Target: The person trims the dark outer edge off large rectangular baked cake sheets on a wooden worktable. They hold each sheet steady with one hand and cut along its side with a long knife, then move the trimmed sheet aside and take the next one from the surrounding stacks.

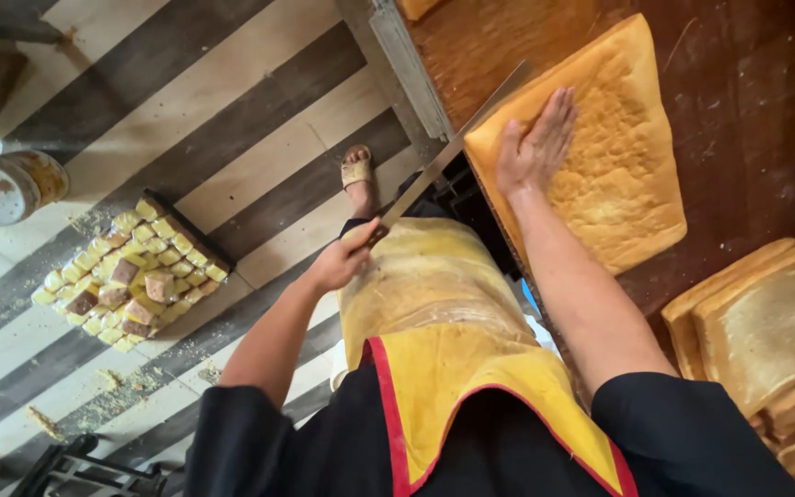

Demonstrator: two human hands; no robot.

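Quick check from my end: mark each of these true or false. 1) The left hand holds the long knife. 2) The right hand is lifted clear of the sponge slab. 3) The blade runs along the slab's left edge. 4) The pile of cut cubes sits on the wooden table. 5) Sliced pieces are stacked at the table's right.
1) True: the left hand grips the long knife.
2) False: the right hand lies flat on the sponge slab.
3) True.
4) False: the pile of cut cubes lies on the striped floor, not the wooden table.
5) True: sliced pieces are stacked there.
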